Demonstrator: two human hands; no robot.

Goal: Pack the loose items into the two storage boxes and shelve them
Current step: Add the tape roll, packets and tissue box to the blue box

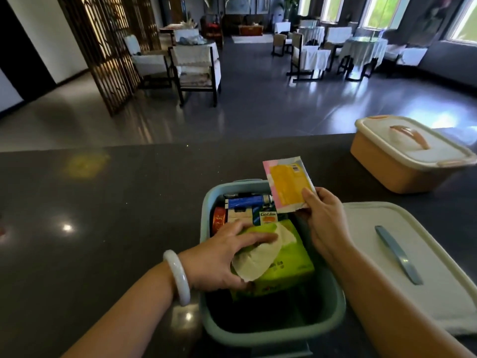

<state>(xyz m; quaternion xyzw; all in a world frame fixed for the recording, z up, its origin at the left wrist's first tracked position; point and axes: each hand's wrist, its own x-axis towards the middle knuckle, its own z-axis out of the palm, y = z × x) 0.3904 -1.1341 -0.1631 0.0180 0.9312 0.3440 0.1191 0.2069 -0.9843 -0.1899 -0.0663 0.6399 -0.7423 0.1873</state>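
Note:
An open blue-green storage box (333,313) stands on the dark counter in front of me. Inside it lies a green tissue pack (289,264) with white tissue sticking out, and my left hand (219,257) grips it from above. Behind the pack sit a blue box (245,202), a beige carton (238,215) and a red round tin (219,220). My right hand (325,218) pinches a pink and yellow sachet (287,186) above the box's far right corner. The box's white lid (402,264) with a blue handle lies to the right.
A second storage box (405,161), orange with its white lid on, stands at the counter's far right. The dark counter (103,215) stretches left. Beyond it are a grey floor, covered chairs and tables, and a wooden lattice screen.

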